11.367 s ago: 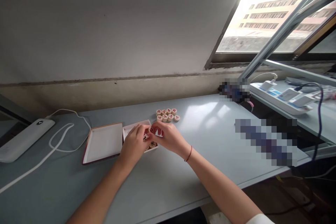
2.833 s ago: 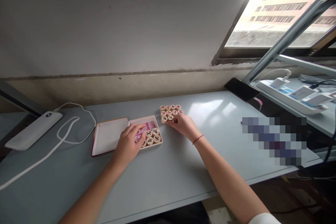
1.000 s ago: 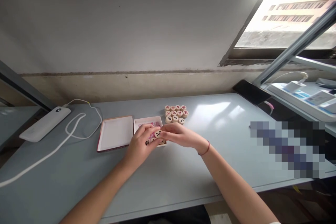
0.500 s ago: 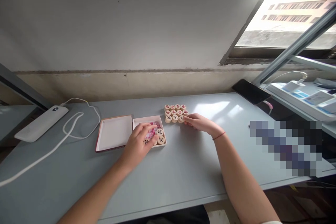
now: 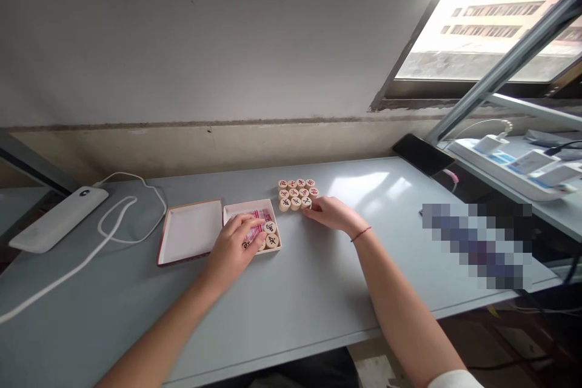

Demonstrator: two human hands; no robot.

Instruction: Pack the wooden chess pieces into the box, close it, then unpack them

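Note:
My left hand (image 5: 233, 247) rests over the open white box (image 5: 277, 213), its fingers apart and its thumb on or just above the pieces. In that box lie a few round wooden xiangqi pieces (image 5: 271, 240) with black characters, and a pink-and-white patterned sheet or wrap (image 5: 268, 214); my fingers cover part of the contents. Right of the box stand rows of xiangqi pieces (image 5: 293, 193), red characters behind and black in the front row. At the right end of the front row, my right hand (image 5: 331, 215) has its fingers closed on a black-character xiangqi piece (image 5: 307, 201).
Left of the box lies its lid (image 5: 193, 227), inside up. A white power bank (image 5: 59, 218) and white cable (image 5: 86, 264) occupy the desk's left side. At the right are a dark phone (image 5: 422, 154), a power strip (image 5: 513, 167) with plugs, and a blurred-out item (image 5: 477, 245).
The whole view has shifted slightly, so everything appears further left. My right hand stays at the front row's right end; my left hand stays over the box.

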